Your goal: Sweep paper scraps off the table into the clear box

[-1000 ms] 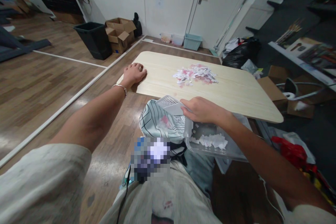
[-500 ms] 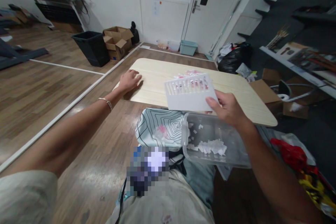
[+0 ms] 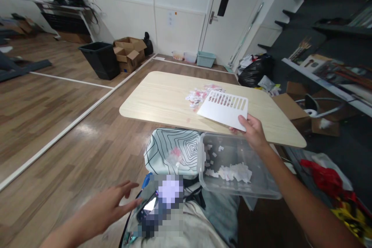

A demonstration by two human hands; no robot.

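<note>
My right hand (image 3: 253, 130) grips the near right corner of a flat white slotted panel (image 3: 222, 114), thumb on top. The panel is tilted over the table, with a row of long slots along its far side. Beside it lies a heap of white and pink paper scraps (image 3: 196, 95). My left hand (image 3: 116, 201) is low on the left with its fingers apart, holding nothing, close to a phone (image 3: 148, 207) at my lap. Below my right hand, a clear plastic bin (image 3: 240, 192) holds white paper scraps (image 3: 235, 172).
The pale wooden table (image 3: 151, 97) spans the middle. A patterned cloth bag (image 3: 171, 149) with pink bits on it sits left of the bin. Further off are a black trash can (image 3: 101, 62), cardboard boxes (image 3: 129, 52) and a dark shelf unit (image 3: 334, 46) on the right.
My left hand has left the table's left edge and come back towards my lap. My right hand has shifted the slotted panel a little to the right and turned it, uncovering the scraps.
</note>
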